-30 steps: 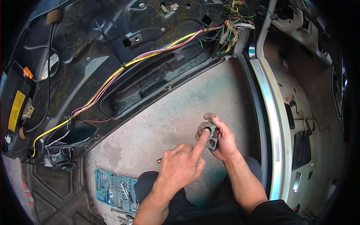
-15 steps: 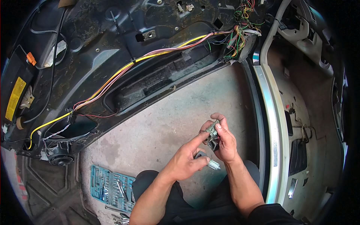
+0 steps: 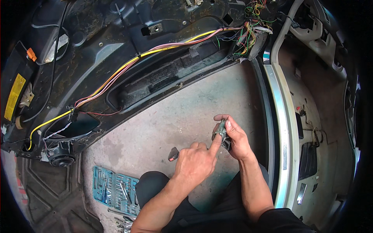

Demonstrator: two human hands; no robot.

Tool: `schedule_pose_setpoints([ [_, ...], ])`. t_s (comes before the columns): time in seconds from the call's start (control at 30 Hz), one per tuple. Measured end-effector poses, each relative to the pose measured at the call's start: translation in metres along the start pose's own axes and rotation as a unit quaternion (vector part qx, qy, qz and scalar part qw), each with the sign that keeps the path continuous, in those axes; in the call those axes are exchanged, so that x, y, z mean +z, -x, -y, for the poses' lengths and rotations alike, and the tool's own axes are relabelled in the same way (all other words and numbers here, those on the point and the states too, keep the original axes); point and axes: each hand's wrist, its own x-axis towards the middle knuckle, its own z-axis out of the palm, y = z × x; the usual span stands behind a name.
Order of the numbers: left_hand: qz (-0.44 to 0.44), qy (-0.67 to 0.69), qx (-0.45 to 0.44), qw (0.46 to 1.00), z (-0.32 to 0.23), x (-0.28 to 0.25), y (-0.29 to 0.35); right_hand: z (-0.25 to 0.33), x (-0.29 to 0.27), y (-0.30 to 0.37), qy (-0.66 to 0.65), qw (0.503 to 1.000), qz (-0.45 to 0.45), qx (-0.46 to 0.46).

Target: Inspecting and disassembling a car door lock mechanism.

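My right hand (image 3: 237, 141) grips a small grey metal mechanism (image 3: 221, 131) with dark parts, its thumb and fingers around it. Its exact kind is hard to make out. My left hand (image 3: 195, 163), back upward, stretches its index finger onto the mechanism. The other left fingers curl around a tool that looks like a ratchet; its dark end with a red spot (image 3: 173, 154) sticks out on the left, and the rest is hidden by the hand.
A stripped black car door (image 3: 105, 58) with a yellow and pink wire bundle (image 3: 126, 70) spans the far side. Right stands a door sill (image 3: 285, 136). An open blue socket set (image 3: 114, 190) and loose tools (image 3: 125, 224) lie on the floor at lower left.
My left hand has rolled over, back upward, and moved slightly left. The tool's silver socket no longer shows; its dark end now points left. The right hand still holds the mechanism.
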Motion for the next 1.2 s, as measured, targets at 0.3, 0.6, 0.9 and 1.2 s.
schedule_pose_setpoints([
  [0.3,-0.128,0.391,-0.009,0.911,0.008,-0.027,0.012,-0.015,0.002,-0.01,-0.433,0.901,-0.002,0.022],
  [0.6,-0.263,0.542,-0.154,0.783,0.038,0.007,-0.01,-0.017,0.019,-0.006,-0.406,0.909,0.014,0.089],
  [0.9,-0.325,0.33,-0.033,0.886,0.03,0.053,-0.042,-0.024,-0.006,0.0,-0.26,0.964,0.055,0.016],
  [1.2,-0.206,0.253,-0.117,0.938,0.016,0.054,-0.035,-0.059,-0.061,-0.017,-0.265,0.956,0.106,0.062],
])
